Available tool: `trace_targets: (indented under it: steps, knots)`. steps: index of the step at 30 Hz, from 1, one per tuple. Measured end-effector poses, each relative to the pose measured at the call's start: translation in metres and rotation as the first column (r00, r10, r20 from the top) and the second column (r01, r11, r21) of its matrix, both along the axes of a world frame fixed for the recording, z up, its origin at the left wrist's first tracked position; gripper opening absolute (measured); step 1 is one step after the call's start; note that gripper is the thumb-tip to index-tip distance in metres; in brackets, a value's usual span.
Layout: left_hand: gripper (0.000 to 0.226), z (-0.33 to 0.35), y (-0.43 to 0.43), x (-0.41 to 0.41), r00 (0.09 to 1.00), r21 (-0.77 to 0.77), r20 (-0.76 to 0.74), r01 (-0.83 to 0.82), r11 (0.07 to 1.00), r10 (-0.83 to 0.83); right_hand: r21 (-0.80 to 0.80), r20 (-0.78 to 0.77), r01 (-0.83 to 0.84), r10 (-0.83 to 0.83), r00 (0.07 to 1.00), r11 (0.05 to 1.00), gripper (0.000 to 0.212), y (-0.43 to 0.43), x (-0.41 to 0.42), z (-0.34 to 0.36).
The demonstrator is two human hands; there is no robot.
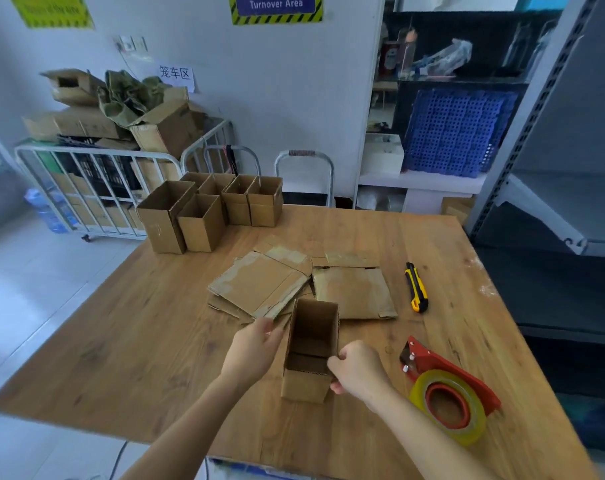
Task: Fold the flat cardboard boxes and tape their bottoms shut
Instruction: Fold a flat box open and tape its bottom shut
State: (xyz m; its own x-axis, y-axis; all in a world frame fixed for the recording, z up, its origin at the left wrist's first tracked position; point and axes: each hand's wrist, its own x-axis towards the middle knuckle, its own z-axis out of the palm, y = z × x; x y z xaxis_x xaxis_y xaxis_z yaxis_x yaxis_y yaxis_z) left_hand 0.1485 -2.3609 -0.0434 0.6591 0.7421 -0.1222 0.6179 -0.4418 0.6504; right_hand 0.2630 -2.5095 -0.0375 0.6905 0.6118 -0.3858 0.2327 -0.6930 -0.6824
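Bare hands clamp an upright, open-topped corrugated box (311,348) on the scuffed wooden table (121,341), left hand (254,344) curled on its left wall, right hand (358,370) pinching its right, flat cardboard sheets (259,282) just behind, red tape dispenser (446,393) and yellow knife (416,287) to the right, folded boxes (204,216) at the far-left edge.

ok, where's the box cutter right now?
Head view, right side of the table: the box cutter lies beside the flat cardboard, beyond the tape dispenser.
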Motion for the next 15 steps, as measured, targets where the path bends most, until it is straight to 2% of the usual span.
trace_targets:
  steps: [3,6,15]
  knots:
    - [0.040,0.005,0.006,-0.006,0.997,0.122,-0.071,-0.032,0.992,0.041,0.044,0.022,0.001,-0.002,1.000,0.999,0.035,-0.003,0.007,0.003]
    - [0.041,0.011,0.007,-0.008,0.986,0.252,-0.164,0.018,0.968,0.025,0.051,0.084,-0.022,0.017,0.996,0.998,0.033,0.001,0.016,0.010]
    - [0.043,0.031,0.040,0.006,0.949,0.422,-0.312,0.169,0.891,-0.032,0.144,0.095,-0.035,0.021,0.995,0.989,0.035,0.040,0.050,0.033]
